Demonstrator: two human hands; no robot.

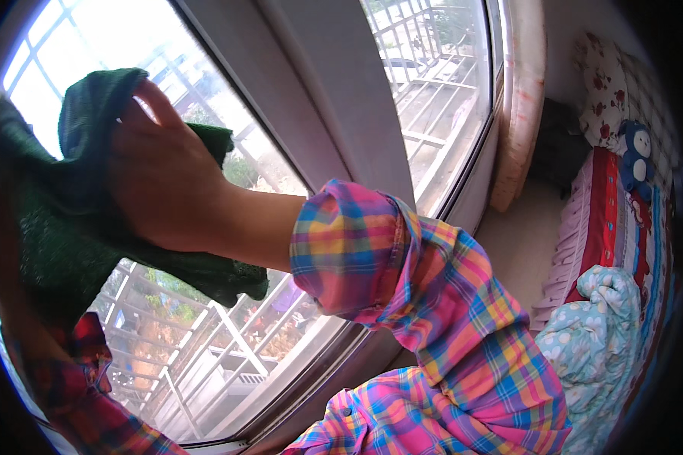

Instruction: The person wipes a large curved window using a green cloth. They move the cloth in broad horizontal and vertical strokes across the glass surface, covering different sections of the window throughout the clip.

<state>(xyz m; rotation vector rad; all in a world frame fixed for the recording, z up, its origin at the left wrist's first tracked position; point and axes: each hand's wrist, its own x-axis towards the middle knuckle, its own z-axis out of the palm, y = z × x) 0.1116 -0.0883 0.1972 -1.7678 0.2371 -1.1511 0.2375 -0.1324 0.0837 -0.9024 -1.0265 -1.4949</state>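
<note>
A dark green cloth (62,244) is bunched in front of the window pane (250,165). My right hand (165,176) grips its upper folds, with the fingers curled over the fabric and pointing up. Loose ends of the cloth hang below and beside the wrist. Along the left rim, my left hand (3,227) is in deep shade against the cloth's left side; its fingers cannot be made out. Both arms wear a plaid shirt (455,284), the right sleeve rolled up to the forearm.
A broad light window frame (324,85) separates two panes, with white metal bars (205,341) outside. A curtain (518,114) hangs at the right. Beyond it stands a bed with a striped cover (600,210), a light blue quilt (592,341) and a blue plush toy (638,159).
</note>
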